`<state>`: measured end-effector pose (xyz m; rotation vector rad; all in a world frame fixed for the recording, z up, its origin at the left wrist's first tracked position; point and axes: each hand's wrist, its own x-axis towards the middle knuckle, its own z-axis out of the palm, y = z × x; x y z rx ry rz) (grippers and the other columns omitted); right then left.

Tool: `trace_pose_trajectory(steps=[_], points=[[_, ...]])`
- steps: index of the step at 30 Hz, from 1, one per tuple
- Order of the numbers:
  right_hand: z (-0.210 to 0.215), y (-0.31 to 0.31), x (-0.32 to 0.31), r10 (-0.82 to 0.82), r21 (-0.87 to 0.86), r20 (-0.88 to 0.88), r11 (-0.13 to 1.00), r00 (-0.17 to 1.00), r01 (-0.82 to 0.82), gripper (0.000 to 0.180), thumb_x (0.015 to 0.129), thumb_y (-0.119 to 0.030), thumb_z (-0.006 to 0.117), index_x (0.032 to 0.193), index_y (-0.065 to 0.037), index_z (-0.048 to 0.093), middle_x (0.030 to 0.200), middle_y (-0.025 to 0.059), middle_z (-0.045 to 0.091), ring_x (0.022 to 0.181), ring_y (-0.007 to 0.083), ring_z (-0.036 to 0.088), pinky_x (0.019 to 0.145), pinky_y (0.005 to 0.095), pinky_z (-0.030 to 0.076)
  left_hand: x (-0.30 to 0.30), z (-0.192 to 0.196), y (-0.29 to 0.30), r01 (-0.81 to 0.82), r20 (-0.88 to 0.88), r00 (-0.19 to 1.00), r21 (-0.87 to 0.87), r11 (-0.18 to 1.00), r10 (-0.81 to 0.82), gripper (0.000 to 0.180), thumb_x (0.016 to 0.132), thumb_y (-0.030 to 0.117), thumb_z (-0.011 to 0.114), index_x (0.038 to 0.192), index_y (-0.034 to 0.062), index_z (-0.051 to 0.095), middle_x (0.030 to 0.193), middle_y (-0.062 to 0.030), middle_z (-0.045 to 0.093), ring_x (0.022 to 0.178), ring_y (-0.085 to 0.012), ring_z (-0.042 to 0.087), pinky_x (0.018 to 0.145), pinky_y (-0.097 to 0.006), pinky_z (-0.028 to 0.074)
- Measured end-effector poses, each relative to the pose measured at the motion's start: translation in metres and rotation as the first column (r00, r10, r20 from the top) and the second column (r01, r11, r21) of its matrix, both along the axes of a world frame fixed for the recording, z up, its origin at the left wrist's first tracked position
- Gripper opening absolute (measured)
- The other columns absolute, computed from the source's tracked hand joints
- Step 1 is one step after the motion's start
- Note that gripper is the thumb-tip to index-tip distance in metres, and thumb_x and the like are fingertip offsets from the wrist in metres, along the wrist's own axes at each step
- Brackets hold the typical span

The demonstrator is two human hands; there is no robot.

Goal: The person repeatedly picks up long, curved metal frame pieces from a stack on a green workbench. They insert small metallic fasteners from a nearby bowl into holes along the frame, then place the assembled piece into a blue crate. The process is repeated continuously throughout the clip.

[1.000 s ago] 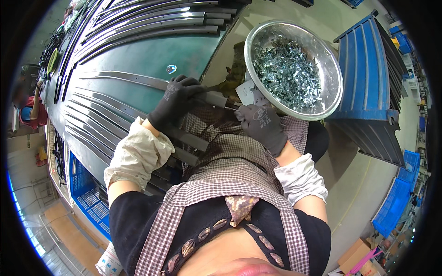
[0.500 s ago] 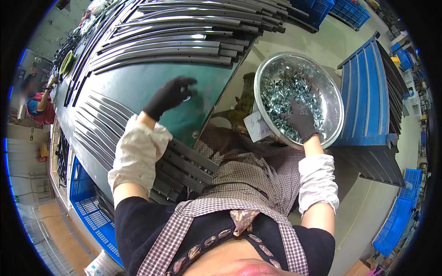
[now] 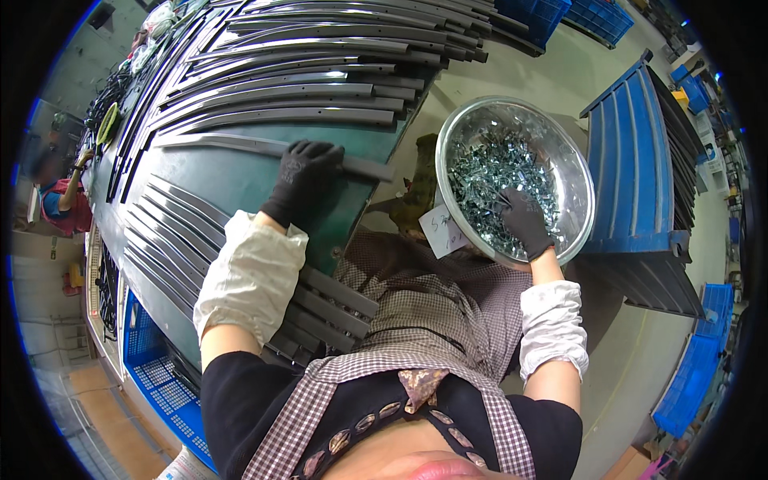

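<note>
Gloved in black, my left hand [image 3: 308, 178] is closed around a long dark strip [image 3: 240, 144] above the green tabletop [image 3: 208, 170]. The strip lies apart from the rows of similar strips [image 3: 296, 92] at the back. My right hand [image 3: 526, 222], also in a black glove, is inside a round metal bowl [image 3: 578, 180] of small shiny metal clips [image 3: 492, 164]. Its fingers are bent together against the clips; what they hold, if anything, is hidden. Left of my left forearm, another group of strips [image 3: 172, 228] is spread out on the table.
More strips [image 3: 336, 300] with small clips lie by my lap. A white handwritten card [image 3: 442, 230] is at the bowl's left side. A blue metal rack [image 3: 632, 160] stands right of the bowl, and a blue crate [image 3: 164, 376] is at lower left. Another person [image 3: 68, 192] works across the table.
My left hand has closed on a strip that now lies apart from the back rows. In the bowl, my right hand's fingers have drawn together from a more spread pose.
</note>
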<state>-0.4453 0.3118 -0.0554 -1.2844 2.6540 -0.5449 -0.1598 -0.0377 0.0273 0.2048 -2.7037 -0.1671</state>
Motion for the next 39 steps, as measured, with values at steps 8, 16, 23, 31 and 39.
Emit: trace_pose_trajectory(steps=[8,16,23,31,39], points=[[0.01,0.017,0.017,-0.069,-0.153,-0.005,0.986,0.998,0.068,0.029,0.091,-0.029,0.063,0.106,-0.004,0.065,0.101,0.0202,0.068,0.095,0.0395,0.065,0.083,0.0496,0.05,0.034,-0.005,0.066,0.147,0.032,0.986,0.284,0.947,-0.163,0.037,0.074,0.02,0.077,0.109,0.008,0.07,0.106,-0.0109,0.068,0.1,-0.0339,0.063,0.091,-0.045,0.047],[0.047,0.028,0.005,-0.098,-0.301,0.593,0.894,0.799,0.333,0.027,0.095,-0.027,0.067,0.091,-0.001,0.068,0.073,0.0029,0.065,0.053,0.0081,0.047,0.051,0.0279,0.037,0.04,0.014,0.092,0.2,-0.005,0.979,0.223,0.954,-0.204,0.036,0.076,0.013,0.077,0.111,0.0056,0.069,0.107,-0.0119,0.068,0.102,-0.0343,0.062,0.09,-0.043,0.049],[0.074,0.033,0.043,0.142,-0.368,0.867,0.828,0.477,0.423,0.022,0.102,-0.023,0.056,0.101,-0.004,0.067,0.079,0.0011,0.068,0.047,0.0012,0.038,0.043,0.0188,0.032,0.037,0.031,0.137,0.285,-0.1,0.958,0.257,0.923,-0.268,0.035,0.078,0.015,0.077,0.111,0.0068,0.069,0.1,-0.0119,0.069,0.089,-0.0325,0.066,0.08,-0.042,0.052],[0.088,0.011,0.194,0.366,-0.387,0.914,0.916,0.175,0.104,0.026,0.101,-0.022,0.057,0.114,-0.001,0.066,0.083,0.001,0.066,0.061,0.0049,0.052,0.051,0.018,0.039,0.047,0.032,0.188,0.325,-0.006,0.94,0.329,0.887,-0.342,0.039,0.08,0.021,0.078,0.114,0.0045,0.067,0.095,-0.0134,0.067,0.082,-0.0325,0.069,0.071,-0.04,0.056],[0.088,0.006,0.212,0.489,-0.693,0.482,0.721,0.727,-0.025,0.051,0.086,-0.017,0.077,0.131,-0.002,0.057,0.109,0.0109,0.069,0.098,0.0205,0.069,0.086,0.0325,0.055,0.075,0.021,0.17,-0.179,0.255,0.889,0.958,0.223,-0.38,0.029,0.104,0.023,0.054,0.118,0.0001,0.065,0.092,0.0004,0.066,0.078,-0.0048,0.057,0.069,-0.022,0.047]])
